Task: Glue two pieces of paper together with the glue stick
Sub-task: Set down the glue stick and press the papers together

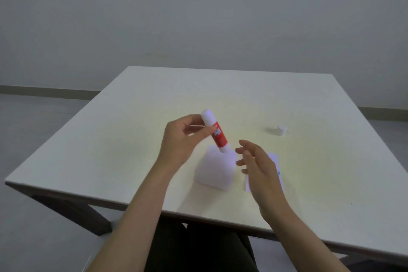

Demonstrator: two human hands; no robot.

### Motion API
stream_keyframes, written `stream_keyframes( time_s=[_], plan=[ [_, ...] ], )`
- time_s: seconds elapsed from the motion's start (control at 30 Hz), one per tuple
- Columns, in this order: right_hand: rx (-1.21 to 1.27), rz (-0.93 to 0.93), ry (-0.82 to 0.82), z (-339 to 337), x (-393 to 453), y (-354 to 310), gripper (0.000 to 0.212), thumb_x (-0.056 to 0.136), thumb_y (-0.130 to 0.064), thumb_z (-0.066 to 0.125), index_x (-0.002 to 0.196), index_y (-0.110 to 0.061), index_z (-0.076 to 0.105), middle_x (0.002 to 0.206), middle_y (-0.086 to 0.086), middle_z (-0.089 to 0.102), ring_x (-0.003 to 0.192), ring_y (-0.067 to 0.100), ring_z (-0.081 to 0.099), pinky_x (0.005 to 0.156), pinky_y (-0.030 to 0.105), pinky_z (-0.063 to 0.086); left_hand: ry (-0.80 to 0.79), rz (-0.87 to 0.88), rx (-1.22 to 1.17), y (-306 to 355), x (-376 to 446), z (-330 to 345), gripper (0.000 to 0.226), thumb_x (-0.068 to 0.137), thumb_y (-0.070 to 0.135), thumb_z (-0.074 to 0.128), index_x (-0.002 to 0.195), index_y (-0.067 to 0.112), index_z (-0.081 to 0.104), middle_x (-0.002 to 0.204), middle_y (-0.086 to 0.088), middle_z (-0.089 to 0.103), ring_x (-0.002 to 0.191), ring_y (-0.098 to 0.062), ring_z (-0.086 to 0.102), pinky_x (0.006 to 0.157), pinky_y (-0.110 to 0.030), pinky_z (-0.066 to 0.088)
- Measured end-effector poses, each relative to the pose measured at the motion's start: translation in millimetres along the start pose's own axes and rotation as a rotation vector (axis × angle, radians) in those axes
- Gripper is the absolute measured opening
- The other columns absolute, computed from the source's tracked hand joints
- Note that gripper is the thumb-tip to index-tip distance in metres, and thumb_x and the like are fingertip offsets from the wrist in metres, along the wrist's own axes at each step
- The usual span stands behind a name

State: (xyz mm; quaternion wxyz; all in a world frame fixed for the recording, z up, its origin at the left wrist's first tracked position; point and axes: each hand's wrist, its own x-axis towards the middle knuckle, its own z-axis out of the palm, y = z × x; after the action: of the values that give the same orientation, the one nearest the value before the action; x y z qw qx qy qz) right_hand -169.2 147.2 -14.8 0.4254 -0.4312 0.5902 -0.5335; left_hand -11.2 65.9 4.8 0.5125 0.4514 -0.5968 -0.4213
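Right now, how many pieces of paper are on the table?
2. One white paper lies below the glue stick; the second paper lies right of it, partly hidden under the right hand.

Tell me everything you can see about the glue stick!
The glue stick is a small tube, red in the middle with white lettering too blurred to read, and white at both ends. It looks like smooth plastic. The left hand pinches it in the air by the fingers, tilted, top leaning left, lower end pointing down over a white paper on the table. Nothing else touches it.
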Motion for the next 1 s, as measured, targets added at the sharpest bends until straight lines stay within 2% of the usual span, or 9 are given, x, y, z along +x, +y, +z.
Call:
stream_keyframes(
  time_s=[0.03,0.1,0.2,0.37,0.5,0.57,0.67,0.8,1.0],
  plan=[
    [-0.251,-0.168,0.026,-1,-2,5,0.026,0.094,-0.013,0.046,0.114,-0.018,0.062,0.108,-0.006,0.066,0.089,0.006,0.059,0.076,0.014,0.043,0.040,0.020,0.082,1,7,-6,0.016,0.072,0.019,0.078,0.079,0.033,0.073,0.080,0.018,0.075,0.077,-0.001,0.070,0.075,-0.013,0.049],
    [-0.695,-0.416,0.022,0,-4,17,0.027,0.086,-0.004,0.055,0.106,-0.018,0.067,0.114,-0.002,0.064,0.101,0.017,0.058,0.084,0.025,0.040,0.089,0.054,0.275,2,21,-16,0.015,0.072,0.027,0.077,0.074,0.039,0.069,0.073,0.030,0.070,0.072,0.010,0.066,0.064,-0.003,0.042],
    [-1.048,-0.550,0.055,7,-6,31,0.028,0.065,-0.001,0.074,0.089,-0.015,0.073,0.103,0.004,0.070,0.089,0.029,0.066,0.076,0.041,0.047,0.111,0.035,0.449,-6,35,-24,0.015,0.074,0.033,0.074,0.072,0.045,0.065,0.066,0.034,0.066,0.068,0.018,0.062,0.058,-0.006,0.041],
    [-1.161,-0.636,0.103,5,-2,40,0.022,0.058,-0.021,0.084,0.077,-0.018,0.073,0.089,0.000,0.072,0.079,0.028,0.067,0.078,0.036,0.028,0.141,-0.017,0.515,-29,47,-26,0.013,0.077,0.031,0.072,0.075,0.041,0.064,0.067,0.027,0.064,0.063,0.017,0.060,0.060,-0.015,0.041],
    [-1.198,-0.705,0.059,14,-4,37,0.024,0.056,-0.033,0.084,0.073,-0.021,0.073,0.085,-0.003,0.070,0.076,0.026,0.066,0.077,0.035,0.027,0.176,-0.039,0.489,-42,51,-28,0.012,0.077,0.028,0.071,0.083,0.036,0.066,0.071,0.025,0.066,0.072,0.008,0.064,0.061,-0.016,0.040],
    [-1.231,-0.745,0.027,21,-5,34,0.024,0.056,-0.038,0.082,0.071,-0.022,0.072,0.083,-0.005,0.069,0.074,0.024,0.065,0.078,0.034,0.027,0.188,-0.030,0.477,-46,50,-29,0.012,0.077,0.028,0.071,0.083,0.037,0.066,0.067,0.028,0.065,0.069,0.012,0.063,0.060,-0.010,0.039],
    [-1.278,-0.809,-0.003,31,-4,30,0.019,0.057,-0.038,0.080,0.065,-0.024,0.070,0.076,-0.007,0.066,0.070,0.021,0.062,0.078,0.033,0.028,0.192,0.012,0.463,-49,48,-28,0.013,0.079,0.027,0.071,0.086,0.036,0.065,0.066,0.029,0.065,0.068,0.019,0.060,0.058,0.000,0.037],
    [-1.371,-0.833,-0.045,42,-2,26,0.017,0.056,-0.030,0.079,0.053,-0.022,0.064,0.061,-0.008,0.059,0.063,0.021,0.058,0.075,0.032,0.028,0.190,0.035,0.458,-53,49,-29,0.019,0.080,0.030,0.071,0.098,0.026,0.067,0.075,0.024,0.066,0.069,0.020,0.060,0.058,0.002,0.037],
    [-1.498,-0.759,-0.104,47,0,22,0.030,0.050,-0.023,0.080,0.037,-0.020,0.053,0.048,-0.007,0.050,0.055,0.020,0.052,0.069,0.030,0.026,0.176,-0.008,0.459,-58,48,-33,0.056,0.076,0.032,0.075,0.128,0.023,0.054,0.100,0.013,0.066,0.086,0.001,0.065,0.065,-0.003,0.039]
  ],
)
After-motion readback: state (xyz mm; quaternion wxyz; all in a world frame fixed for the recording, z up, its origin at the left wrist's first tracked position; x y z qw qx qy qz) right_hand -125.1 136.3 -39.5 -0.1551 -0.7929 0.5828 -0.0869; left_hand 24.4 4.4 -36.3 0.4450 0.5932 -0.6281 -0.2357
